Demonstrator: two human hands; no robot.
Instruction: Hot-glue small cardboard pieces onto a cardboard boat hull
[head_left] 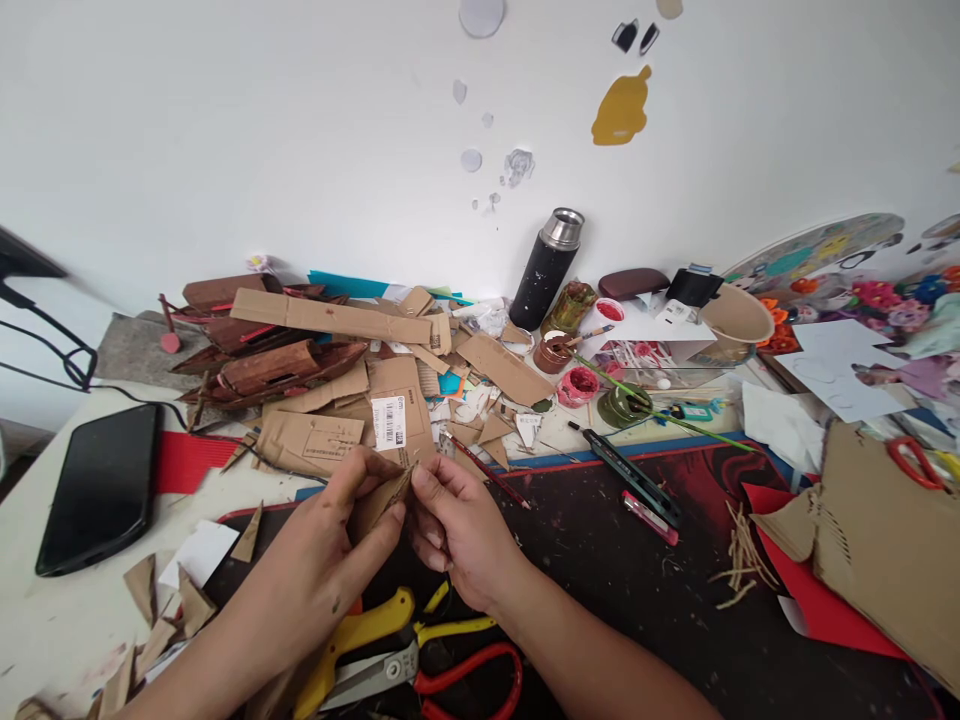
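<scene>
A small folded piece of brown cardboard [380,503] is held up between my two hands above the dark mat. My left hand [330,545] grips its left side with thumb and fingers. At its right edge, my right hand [457,520] pinches the tip between thumb and fingers; part of that grip is hidden. Under my hands lie yellow-handled shears [386,665] and red-handled scissors [480,680]. Just beyond them are a labelled cardboard sheet [405,395] and a dark red pencil [499,478].
Brown model boats [277,370] and cardboard scraps fill the back left. A black thermos [547,270] and paint jars [577,385] stand behind. A utility knife [630,480] lies on the mat [600,570]; a phone [101,490] lies left, and large cardboard [885,540] right.
</scene>
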